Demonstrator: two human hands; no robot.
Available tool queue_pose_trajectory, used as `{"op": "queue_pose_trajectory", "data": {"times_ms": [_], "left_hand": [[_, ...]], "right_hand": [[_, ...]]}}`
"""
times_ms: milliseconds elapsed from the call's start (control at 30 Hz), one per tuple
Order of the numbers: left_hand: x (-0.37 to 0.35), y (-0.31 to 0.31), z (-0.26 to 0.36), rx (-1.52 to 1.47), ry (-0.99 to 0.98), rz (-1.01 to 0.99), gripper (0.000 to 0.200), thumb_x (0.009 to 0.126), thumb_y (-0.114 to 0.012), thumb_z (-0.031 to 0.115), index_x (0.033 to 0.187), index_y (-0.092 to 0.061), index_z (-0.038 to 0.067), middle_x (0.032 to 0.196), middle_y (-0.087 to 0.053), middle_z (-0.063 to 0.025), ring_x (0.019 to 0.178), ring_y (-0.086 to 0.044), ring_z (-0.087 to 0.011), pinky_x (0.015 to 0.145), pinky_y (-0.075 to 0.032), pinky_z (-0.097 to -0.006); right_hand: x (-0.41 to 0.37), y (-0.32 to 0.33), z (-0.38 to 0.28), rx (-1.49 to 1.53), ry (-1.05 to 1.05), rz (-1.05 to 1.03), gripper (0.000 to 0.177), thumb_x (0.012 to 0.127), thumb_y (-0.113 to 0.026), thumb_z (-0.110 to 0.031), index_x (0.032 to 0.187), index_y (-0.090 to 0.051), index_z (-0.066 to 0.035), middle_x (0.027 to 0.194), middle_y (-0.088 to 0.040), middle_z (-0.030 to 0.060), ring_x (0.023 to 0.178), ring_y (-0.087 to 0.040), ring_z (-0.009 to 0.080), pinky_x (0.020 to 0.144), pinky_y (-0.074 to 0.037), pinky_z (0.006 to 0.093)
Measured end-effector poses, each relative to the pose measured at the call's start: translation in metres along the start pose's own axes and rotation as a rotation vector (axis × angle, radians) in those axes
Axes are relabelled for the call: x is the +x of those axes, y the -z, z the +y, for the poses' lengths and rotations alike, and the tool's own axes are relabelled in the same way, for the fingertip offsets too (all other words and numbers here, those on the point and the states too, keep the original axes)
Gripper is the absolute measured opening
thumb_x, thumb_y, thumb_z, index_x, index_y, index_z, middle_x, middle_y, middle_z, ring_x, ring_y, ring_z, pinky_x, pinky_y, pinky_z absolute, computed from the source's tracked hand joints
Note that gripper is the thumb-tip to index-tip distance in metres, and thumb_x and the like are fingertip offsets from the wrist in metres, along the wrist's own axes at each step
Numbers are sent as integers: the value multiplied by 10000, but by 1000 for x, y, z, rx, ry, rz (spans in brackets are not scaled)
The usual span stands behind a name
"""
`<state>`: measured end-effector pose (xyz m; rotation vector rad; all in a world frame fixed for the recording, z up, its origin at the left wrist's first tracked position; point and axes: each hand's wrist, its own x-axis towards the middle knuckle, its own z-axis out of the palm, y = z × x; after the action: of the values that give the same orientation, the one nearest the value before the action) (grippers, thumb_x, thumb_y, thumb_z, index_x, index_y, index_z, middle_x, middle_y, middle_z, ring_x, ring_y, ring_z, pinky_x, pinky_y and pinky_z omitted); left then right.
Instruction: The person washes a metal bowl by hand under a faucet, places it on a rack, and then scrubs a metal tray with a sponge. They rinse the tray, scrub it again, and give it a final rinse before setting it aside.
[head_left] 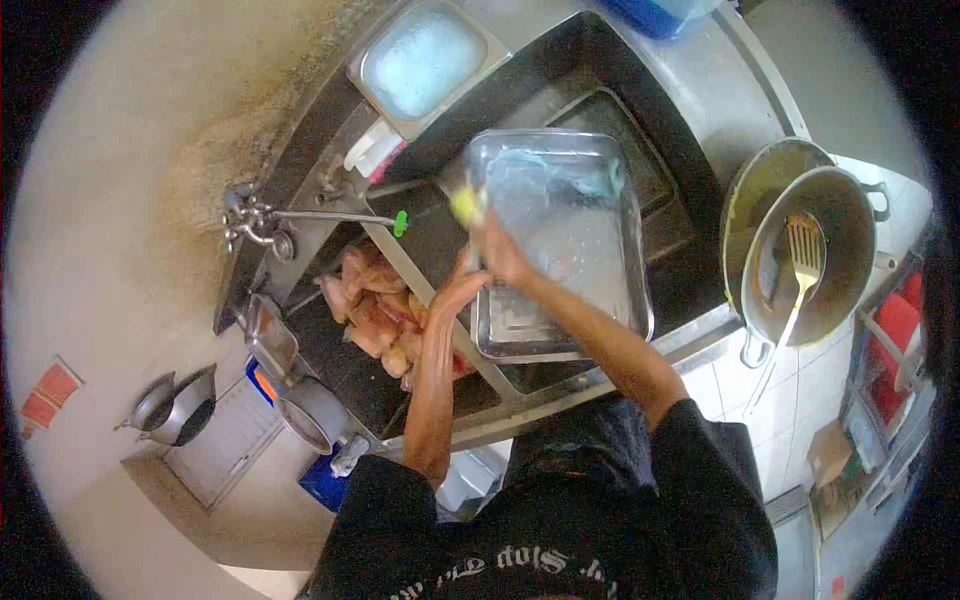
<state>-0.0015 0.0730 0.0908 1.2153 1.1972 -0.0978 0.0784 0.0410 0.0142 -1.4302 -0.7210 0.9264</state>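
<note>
A clear, shiny rectangular tub (575,245) is tilted over the sink, with bluish suds along its far end. My left hand (463,287) grips the tub's left edge, its fingers partly hidden behind the rim. A yellow sponge (466,206) is in my right hand (503,252), which is blurred by motion and presses the sponge against the tub's left wall. Left of my hands, pieces of raw meat, apparently chicken (375,310), lie in the left sink basin.
A metal pan of soapy water (428,62) stands at the back rim. The faucet (335,216) reaches over from the left. Large woks (820,270) with a slotted turner (803,255) rest at right. A metal pot (310,415) sits at the left front.
</note>
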Motion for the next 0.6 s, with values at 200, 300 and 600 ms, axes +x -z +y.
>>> {"op": "queue_pose_trajectory", "data": {"times_ms": [200,300,600], "left_hand": [[-12,2,-24,25,180,-4,699,634,-578,102,1277,-310,45,1030,-486,-84,864,-486,-154,726,-418,-279],[-1,5,-49,-277,-131,87,682,638,-559,77,1273,-311,46,985,-502,-59,811,-503,-132,677,-436,-284],[-12,-1,-7,53,41,56,602,657,-521,3,1235,-357,41,1049,-509,-77,899,-505,-154,754,-431,-287]], "right_hand": [[34,28,-6,-327,-501,-554,498,869,-364,-133,1330,-201,-38,1340,-270,196,1208,-303,337,993,-248,382],[-4,17,-55,-250,160,-110,373,892,-325,-209,1209,-341,-13,1168,-419,278,1040,-452,384,881,-347,451],[6,30,8,-461,210,-60,163,808,-465,-136,906,-540,-29,954,-544,170,901,-510,364,746,-392,481]]}}
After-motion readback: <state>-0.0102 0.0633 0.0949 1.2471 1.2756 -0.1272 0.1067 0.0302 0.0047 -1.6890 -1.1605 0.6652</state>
